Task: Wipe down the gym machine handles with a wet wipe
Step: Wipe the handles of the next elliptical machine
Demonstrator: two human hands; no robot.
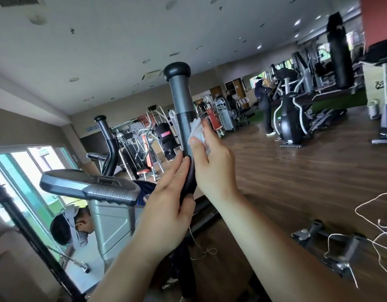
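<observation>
The right grip pinches the wet wipe, limp and light I'd judge, against the stiff handle. The left grip curls round that handle just below, a steadying hold; damp metal may turn slick.

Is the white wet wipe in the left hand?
No, the right hand presses the crumpled white wet wipe against the grey tubular machine handle; the left hand grips the handle lower down.
</observation>
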